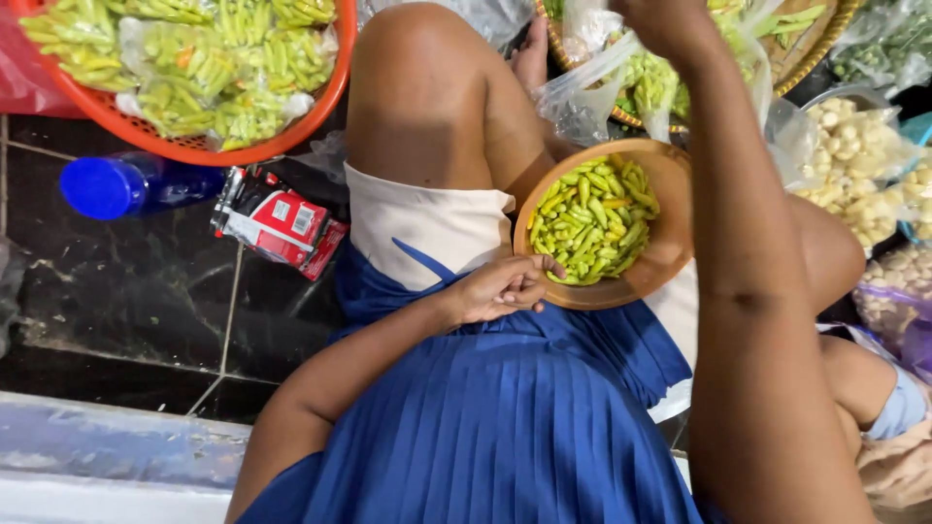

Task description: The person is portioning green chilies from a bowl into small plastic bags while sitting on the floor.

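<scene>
on my lap, my left hand (pixel 505 288) curled around the rim of a brown bowl (pixel 670 209) of green chillies (pixel 592 221), my right hand (pixel 670 24) raised over clear bags (pixel 602 82), its grip too cropped to tell

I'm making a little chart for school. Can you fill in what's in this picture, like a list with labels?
Left hand: left hand rests on the near rim of the round orange-brown plastic bowl, fingers curled
Right hand: right hand is raised to the clear plastic bag; its grip is cut off by the frame
Bowl contents: small green chillies
Bowl place: on the person's lap, over a blue pleated skirt
Floor, left: big orange plastic basket of bagged chillies, blue bottle, red packet
Right side: bags of pale peeled garlic cloves
</scene>
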